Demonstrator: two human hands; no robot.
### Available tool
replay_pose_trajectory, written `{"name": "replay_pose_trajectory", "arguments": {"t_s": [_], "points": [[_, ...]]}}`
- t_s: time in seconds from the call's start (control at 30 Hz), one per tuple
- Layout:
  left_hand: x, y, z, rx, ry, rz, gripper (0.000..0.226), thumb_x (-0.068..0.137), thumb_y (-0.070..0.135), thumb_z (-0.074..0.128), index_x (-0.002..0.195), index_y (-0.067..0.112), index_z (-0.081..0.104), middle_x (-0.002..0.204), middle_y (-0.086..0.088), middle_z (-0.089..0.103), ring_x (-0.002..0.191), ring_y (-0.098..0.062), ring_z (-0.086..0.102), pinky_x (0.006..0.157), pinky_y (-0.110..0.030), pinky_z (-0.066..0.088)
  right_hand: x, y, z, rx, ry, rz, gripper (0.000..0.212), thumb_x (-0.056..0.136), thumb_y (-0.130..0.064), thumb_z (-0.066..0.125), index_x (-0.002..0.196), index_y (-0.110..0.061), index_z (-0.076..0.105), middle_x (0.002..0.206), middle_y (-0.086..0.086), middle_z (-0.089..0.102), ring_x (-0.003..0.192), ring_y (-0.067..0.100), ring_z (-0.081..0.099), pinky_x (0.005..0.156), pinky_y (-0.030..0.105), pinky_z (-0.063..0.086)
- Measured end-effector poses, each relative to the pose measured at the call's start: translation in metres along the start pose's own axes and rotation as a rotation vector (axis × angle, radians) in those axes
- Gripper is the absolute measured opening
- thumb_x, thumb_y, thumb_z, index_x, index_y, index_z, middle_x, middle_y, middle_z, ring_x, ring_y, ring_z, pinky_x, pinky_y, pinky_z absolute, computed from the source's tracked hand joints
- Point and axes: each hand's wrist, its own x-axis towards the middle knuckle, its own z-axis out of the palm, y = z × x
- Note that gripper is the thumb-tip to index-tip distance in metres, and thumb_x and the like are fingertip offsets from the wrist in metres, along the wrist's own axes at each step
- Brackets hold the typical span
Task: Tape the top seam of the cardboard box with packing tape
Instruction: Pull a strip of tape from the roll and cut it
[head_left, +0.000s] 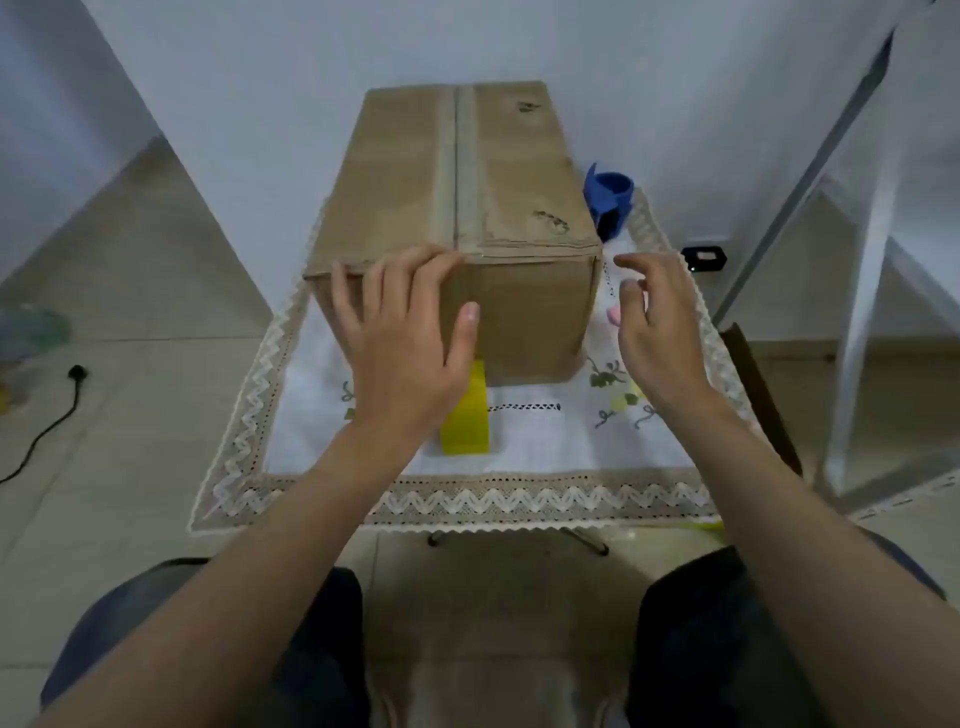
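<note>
A closed brown cardboard box (498, 171) stands on a small table, its top seam (456, 166) running away from me with a pale strip along it. My left hand (410, 338) lies flat against the box's near face, fingertips hooked over the near top edge left of the seam. My right hand (657, 332) hovers beside the box's right near corner, fingers apart and curled, holding nothing. A blue tape dispenser (609, 200) stands behind the box's right side, partly hidden by it.
A white embroidered cloth with lace border (519, 501) covers the table. A yellow block (466, 421) lies in front of the box, partly under my left hand. A small pink thing (614, 313) peeks out by my right hand. A black device (704, 258) sits right; a cable (57, 410) lies left.
</note>
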Motion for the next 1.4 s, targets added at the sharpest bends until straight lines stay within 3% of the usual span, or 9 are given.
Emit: {"name": "replay_pose_trajectory", "arguments": {"t_s": [0.17,0.33,0.5,0.6,0.8,0.97,1.07,1.27,1.4], "points": [[0.013,0.014,0.011,0.05,-0.039,-0.087,0.041,0.102,0.045,0.043,0.137,0.029,0.059,0.144,0.004,0.054,0.142,-0.022,0.043,0.124,-0.071,0.0,0.008,0.044,0.007,-0.314,-0.2,0.211,0.033,0.107,-0.021,0.048,0.137,-0.014,0.06,0.144,0.011,0.054,0.136,0.031,0.044,0.119,0.043,0.028],[0.013,0.006,0.022,0.1,-0.059,-0.073,0.048,0.102,0.055,0.047,0.147,0.039,0.053,0.151,0.012,0.051,0.149,-0.021,0.035,0.12,-0.077,-0.003,0.014,0.061,0.012,-0.471,-0.344,0.28,0.033,0.102,-0.026,0.051,0.131,-0.03,0.066,0.139,0.001,0.06,0.128,0.039,0.044,0.107,0.047,0.036],[0.015,0.004,0.031,0.156,-0.057,-0.05,0.058,0.099,0.061,0.052,0.153,0.042,0.048,0.156,0.013,0.05,0.151,-0.023,0.036,0.118,-0.079,0.0,0.018,0.053,0.016,-0.498,-0.236,0.318,0.024,0.102,-0.039,0.058,0.116,-0.025,0.072,0.12,0.004,0.067,0.122,0.039,0.045,0.098,0.045,0.041],[0.018,0.008,0.032,0.134,-0.052,-0.071,0.054,0.101,0.057,0.05,0.152,0.042,0.049,0.155,0.013,0.05,0.152,-0.023,0.035,0.118,-0.079,0.0,0.016,0.051,0.017,-0.386,-0.26,0.39,0.028,0.099,-0.021,0.059,0.126,-0.014,0.059,0.119,0.012,0.066,0.119,0.037,0.05,0.091,0.044,0.047],[0.016,0.008,0.024,0.066,-0.083,-0.059,0.05,0.104,0.047,0.048,0.153,0.038,0.049,0.158,0.012,0.048,0.154,-0.024,0.032,0.12,-0.077,-0.003,-0.001,0.028,0.006,-0.064,-0.214,0.505,0.03,0.104,-0.022,0.054,0.133,-0.012,0.055,0.121,0.007,0.063,0.094,0.018,0.062,0.076,0.028,0.046],[0.004,-0.001,0.01,-0.116,0.013,-0.011,0.036,0.101,0.028,0.053,0.134,0.025,0.068,0.143,0.004,0.061,0.147,-0.025,0.041,0.126,-0.066,0.005,-0.021,-0.002,-0.006,0.441,-0.152,0.678,0.029,0.103,-0.014,0.056,0.132,-0.012,0.055,0.092,0.006,0.069,0.055,0.014,0.057,0.047,0.026,0.039],[-0.008,-0.007,0.002,-0.134,0.08,-0.039,0.026,0.096,0.021,0.056,0.115,0.022,0.073,0.121,0.003,0.068,0.126,-0.024,0.049,0.109,-0.049,0.03,-0.035,-0.022,-0.011,0.569,-0.2,0.587,0.022,0.101,-0.01,0.06,0.123,-0.013,0.062,0.089,0.009,0.074,0.052,0.022,0.058,0.044,0.026,0.033],[-0.025,-0.028,-0.005,-0.388,-0.102,-0.348,0.021,0.102,0.022,0.049,0.096,0.025,0.068,0.073,0.009,0.073,0.055,-0.006,0.056,0.055,-0.039,0.045,-0.041,-0.056,-0.005,0.491,-0.371,0.259,0.013,0.101,-0.003,0.057,0.108,-0.014,0.062,0.078,0.006,0.068,0.048,0.015,0.05,0.045,0.022,0.036],[-0.031,-0.033,0.0,-0.465,-0.14,-0.536,0.024,0.101,0.025,0.05,0.087,0.034,0.067,0.063,0.011,0.07,0.056,-0.013,0.064,0.061,-0.048,0.058,-0.036,-0.068,0.009,0.273,-0.525,-0.009,0.012,0.105,-0.014,0.056,0.112,-0.024,0.056,0.086,0.0,0.062,0.069,0.02,0.058,0.063,0.04,0.049]]}}
